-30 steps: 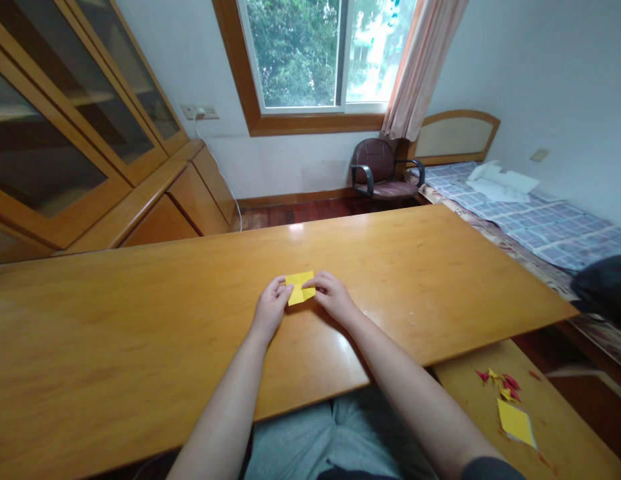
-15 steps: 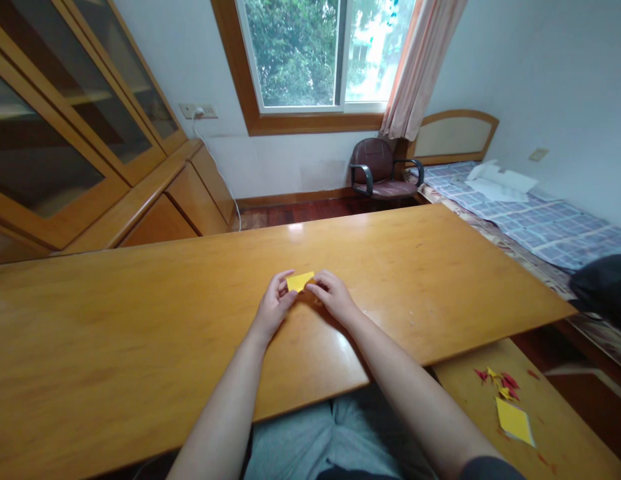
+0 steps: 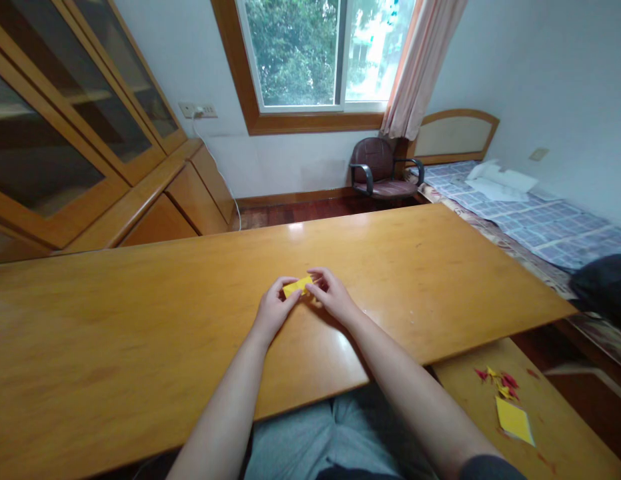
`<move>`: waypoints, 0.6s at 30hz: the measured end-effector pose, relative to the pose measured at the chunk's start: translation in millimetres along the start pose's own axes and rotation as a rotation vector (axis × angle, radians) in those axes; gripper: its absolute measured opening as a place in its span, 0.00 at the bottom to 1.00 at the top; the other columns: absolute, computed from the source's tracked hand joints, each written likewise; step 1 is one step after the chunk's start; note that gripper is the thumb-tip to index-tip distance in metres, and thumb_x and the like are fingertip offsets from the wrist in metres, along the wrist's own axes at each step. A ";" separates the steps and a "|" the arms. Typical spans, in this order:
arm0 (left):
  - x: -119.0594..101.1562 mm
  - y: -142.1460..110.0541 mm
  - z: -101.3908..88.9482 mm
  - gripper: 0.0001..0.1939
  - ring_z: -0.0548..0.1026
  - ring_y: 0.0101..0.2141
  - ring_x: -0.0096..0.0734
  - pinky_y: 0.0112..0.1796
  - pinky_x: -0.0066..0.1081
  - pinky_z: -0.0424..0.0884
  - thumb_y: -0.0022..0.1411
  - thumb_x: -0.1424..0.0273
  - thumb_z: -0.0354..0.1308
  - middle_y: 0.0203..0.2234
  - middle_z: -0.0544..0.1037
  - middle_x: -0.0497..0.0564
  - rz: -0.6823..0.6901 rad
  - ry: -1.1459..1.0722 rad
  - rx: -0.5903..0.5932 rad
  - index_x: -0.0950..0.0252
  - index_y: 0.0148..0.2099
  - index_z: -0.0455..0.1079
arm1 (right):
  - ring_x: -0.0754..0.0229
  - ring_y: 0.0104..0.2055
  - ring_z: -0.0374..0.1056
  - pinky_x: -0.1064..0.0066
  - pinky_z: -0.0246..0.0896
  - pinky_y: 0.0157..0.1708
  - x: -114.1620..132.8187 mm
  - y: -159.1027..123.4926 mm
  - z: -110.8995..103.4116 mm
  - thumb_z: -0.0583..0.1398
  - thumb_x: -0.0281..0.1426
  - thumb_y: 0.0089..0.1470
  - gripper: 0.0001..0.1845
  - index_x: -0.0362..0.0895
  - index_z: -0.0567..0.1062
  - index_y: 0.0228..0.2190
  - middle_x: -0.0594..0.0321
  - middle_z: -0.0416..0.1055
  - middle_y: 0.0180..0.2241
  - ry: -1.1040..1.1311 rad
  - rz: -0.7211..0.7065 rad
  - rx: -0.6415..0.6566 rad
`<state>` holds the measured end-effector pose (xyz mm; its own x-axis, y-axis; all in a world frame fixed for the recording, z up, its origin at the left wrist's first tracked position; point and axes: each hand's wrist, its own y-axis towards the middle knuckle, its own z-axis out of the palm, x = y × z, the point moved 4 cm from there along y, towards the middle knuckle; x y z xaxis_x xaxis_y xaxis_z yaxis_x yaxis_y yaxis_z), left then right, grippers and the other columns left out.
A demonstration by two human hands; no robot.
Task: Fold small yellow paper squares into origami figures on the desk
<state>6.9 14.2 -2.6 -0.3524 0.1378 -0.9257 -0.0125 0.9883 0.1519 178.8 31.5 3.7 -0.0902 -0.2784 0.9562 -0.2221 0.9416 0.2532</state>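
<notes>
A small piece of yellow paper (image 3: 297, 287) is held between my two hands, just over the wooden table (image 3: 140, 320). My left hand (image 3: 276, 306) pinches its left end, thumb on the near side and fingers behind. On the right end, my right hand (image 3: 331, 291) grips it with thumb and fingertips. The paper looks like a narrow folded strip, slightly tilted up to the right; its creases are too small to make out. Fingers cover parts of both ends.
A lower surface at the right bears a stack of yellow paper squares (image 3: 514, 421) and several small red and yellow folded paper pieces (image 3: 505, 383). Beyond the table stand a brown armchair (image 3: 377, 167), a bed (image 3: 520, 207) and a glass-door cabinet (image 3: 90, 133).
The yellow paper looks narrower and has tilted, its left end lower. My left fingers have closed in over its top edge, and the right fingers have shifted slightly left.
</notes>
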 end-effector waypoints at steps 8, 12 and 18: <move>1.6 2.0 4.5 0.21 0.76 0.30 0.31 0.33 0.29 0.72 0.54 0.61 0.64 0.32 0.77 0.48 -0.053 -0.213 0.056 0.64 0.48 0.69 | 0.66 0.30 0.65 0.74 0.63 0.28 -9.0 -0.2 2.1 0.60 0.31 0.54 0.23 0.48 0.65 0.51 0.65 0.64 0.36 0.101 0.024 0.023; -1.1 2.3 3.5 0.22 0.76 0.27 0.29 0.30 0.28 0.72 0.53 0.60 0.64 0.30 0.76 0.47 -0.104 -0.281 0.037 0.65 0.47 0.68 | 0.66 0.29 0.64 0.74 0.63 0.27 -9.7 0.2 1.4 0.60 0.32 0.54 0.24 0.48 0.64 0.52 0.66 0.64 0.35 0.120 0.046 0.013; -2.5 1.9 1.3 0.23 0.76 0.26 0.28 0.29 0.27 0.71 0.53 0.59 0.64 0.28 0.75 0.45 -0.134 -0.328 0.000 0.65 0.48 0.67 | 0.63 0.35 0.66 0.71 0.66 0.34 0.7 -0.6 -1.3 0.62 0.30 0.54 0.20 0.47 0.70 0.49 0.60 0.68 0.42 0.021 -0.050 -0.027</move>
<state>9.0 15.8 -0.5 -0.0286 0.0200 -0.9994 -0.0384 0.9990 0.0211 180.1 31.0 4.4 -0.0596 -0.3212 0.9451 -0.1998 0.9315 0.3040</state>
